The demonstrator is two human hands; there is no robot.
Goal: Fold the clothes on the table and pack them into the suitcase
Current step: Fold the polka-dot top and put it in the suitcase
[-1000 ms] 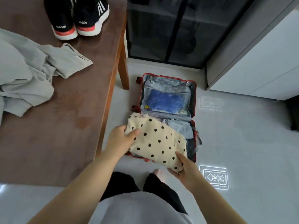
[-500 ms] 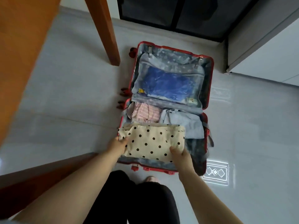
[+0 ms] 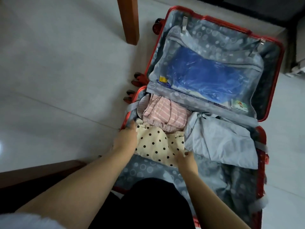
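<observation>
**Where is the garment?**
It is in the lower half of the open red suitcase (image 3: 279, 68), which lies flat on the pale tiled floor (image 3: 57, 71). The polka-dot garment (image 3: 158, 144) sits against the left wall of that half. It is just below a pink striped piece (image 3: 165, 113) and touches a folded pale blue-grey piece (image 3: 219, 141) on its right.

**How does it look?**
Cream cloth with black dots, folded to a rough rectangle. The top edge is gathered and bunched, and the rest lies fairly flat on the grey circle-printed lining.

**And your hands?**
My left hand (image 3: 126, 138) is at the garment's left edge. Its fingers (image 3: 132, 125) curl down between cloth and suitcase wall and grip that edge. My right hand (image 3: 187, 160) is at the lower right corner with its fingers on the cloth. Whether they pinch it or merely press, I cannot tell.

**What else is in shot?**
The lid half, above, holds a blue plastic-wrapped packet (image 3: 203, 75) behind a mesh pocket. A wooden desk leg (image 3: 129, 20) stands beyond the case's top left corner, and the desk edge (image 3: 33, 172) shows at lower left. My dark trousers (image 3: 148, 204) fill the foreground.
</observation>
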